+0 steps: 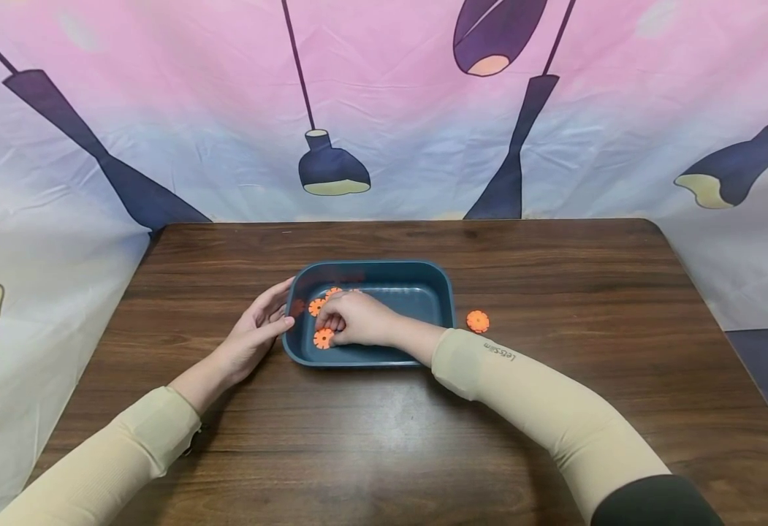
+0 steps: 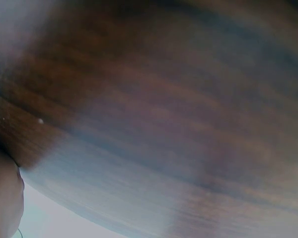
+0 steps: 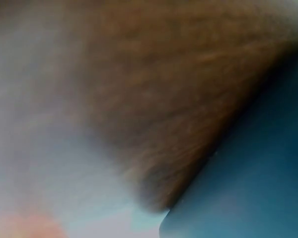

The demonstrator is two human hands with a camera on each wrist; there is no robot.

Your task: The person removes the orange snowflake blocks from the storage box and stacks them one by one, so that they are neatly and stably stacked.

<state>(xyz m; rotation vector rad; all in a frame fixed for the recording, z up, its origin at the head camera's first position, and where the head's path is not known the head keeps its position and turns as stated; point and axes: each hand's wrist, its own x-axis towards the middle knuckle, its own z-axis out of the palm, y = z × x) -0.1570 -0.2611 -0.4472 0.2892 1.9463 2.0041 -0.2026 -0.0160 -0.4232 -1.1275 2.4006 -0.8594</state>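
On the table is a dark blue plastic tub (image 1: 416,274), with several orange notched discs (image 1: 316,307) in its left part. My left hand (image 1: 255,329) holds the tub's left side, thumb at the rim and fingers along the outer wall. Inside the tub, my right hand (image 1: 364,319) has its fingers curled and pinches an orange notched disc (image 1: 323,338) between thumb and fingers. That hand partly covers other discs behind it. The right wrist view shows only the tub's wall (image 3: 248,178) and blurred wood; the left wrist view is mostly blurred wood.
Another orange notched disc (image 1: 478,321) lies on the brown wooden table (image 1: 384,438), just right of the tub. A cloth backdrop (image 1: 397,109) printed with lamps hangs behind the table's far edge.
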